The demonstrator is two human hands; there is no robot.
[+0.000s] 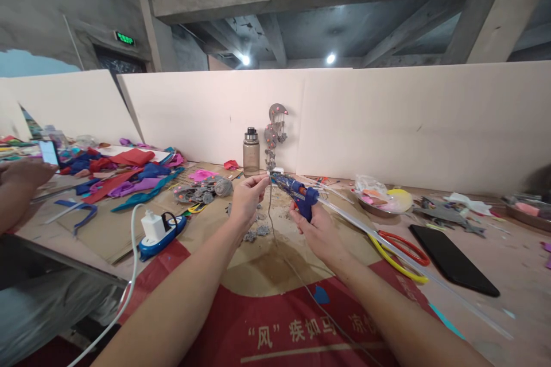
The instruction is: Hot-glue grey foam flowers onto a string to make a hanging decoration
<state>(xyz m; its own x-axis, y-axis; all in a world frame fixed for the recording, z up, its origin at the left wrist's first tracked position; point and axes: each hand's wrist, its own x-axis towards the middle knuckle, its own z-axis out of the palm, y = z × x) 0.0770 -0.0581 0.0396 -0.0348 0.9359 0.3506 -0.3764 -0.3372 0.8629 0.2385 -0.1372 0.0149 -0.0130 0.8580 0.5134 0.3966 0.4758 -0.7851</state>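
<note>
"What's going on at the far left?"

"A co-worker's hand [28, 175] is showing beside a lit screen [49, 153], and cloth scraps [114, 178] are lying heaped at middle left. Below them, a blue power strip [160, 246] is carrying a white plug [152, 226]."

"And the centre?"

"The left hand [246, 198] is pinching, thumb and fingertip together, a thin gray cord [270, 212] that's hanging toward the bottom of the frame. Just above, a gray ornament [278, 112] is showing against the white panel [353, 120]."

"Where's the glue gun [305, 202]?"

"Right of centre, pointing left, its tip sitting by those fingertips; I can't tell if they're touching. The right hand [313, 228] is curling closely round its handle, and a clear glue stick [350, 218] is trailing toward lower right."

"Further right?"

"A black phone [454, 261] is lying on the surface [527, 275]."
</note>
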